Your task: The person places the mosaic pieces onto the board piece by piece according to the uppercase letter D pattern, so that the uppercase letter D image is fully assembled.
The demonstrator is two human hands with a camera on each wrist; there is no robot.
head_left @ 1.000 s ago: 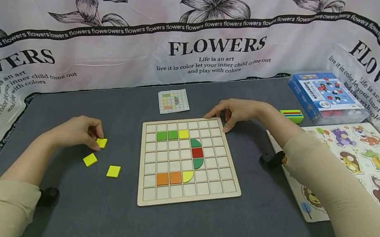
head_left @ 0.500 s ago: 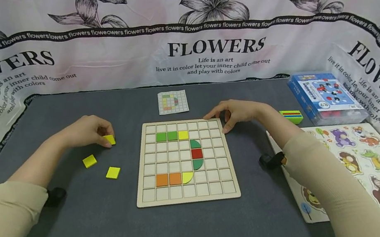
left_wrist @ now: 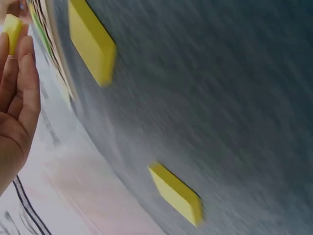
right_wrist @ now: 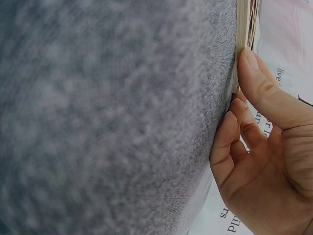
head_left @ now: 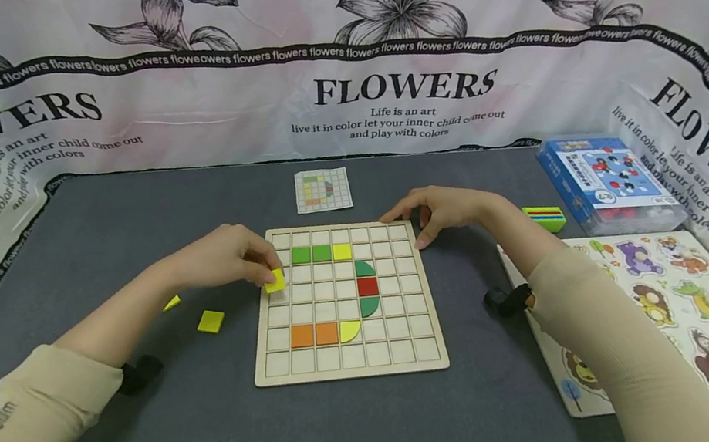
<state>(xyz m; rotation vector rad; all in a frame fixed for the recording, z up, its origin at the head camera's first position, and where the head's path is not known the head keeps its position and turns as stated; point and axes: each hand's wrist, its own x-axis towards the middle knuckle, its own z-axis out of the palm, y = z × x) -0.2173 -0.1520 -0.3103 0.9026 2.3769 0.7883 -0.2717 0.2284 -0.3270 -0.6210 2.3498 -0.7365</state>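
Note:
My left hand [head_left: 228,256] pinches a yellow square tile [head_left: 275,281] between thumb and fingers, over the left edge of a wooden grid board [head_left: 353,360]. In the left wrist view the same tile [left_wrist: 13,32] shows at the fingertips. The board bears green, yellow, orange and red squares, plus rounded green and yellow pieces. My right hand [head_left: 447,207] holds the board's far right corner, thumb at the right side, a finger along the far edge. The right wrist view shows the thumb [right_wrist: 261,90] against the board's rim. Another yellow tile [head_left: 211,322] lies left of the board.
A further yellow tile [head_left: 171,303] is partly hidden by the left forearm. Behind the board lies a printed pattern card [head_left: 323,189]. On the right are striped blocks [head_left: 545,217], a blue-labelled box [head_left: 612,182] and an animal picture board [head_left: 686,306].
My left hand has lifted a yellow tile off the cloth and carried it right to the board's left edge. My right hand has stayed at the corner.

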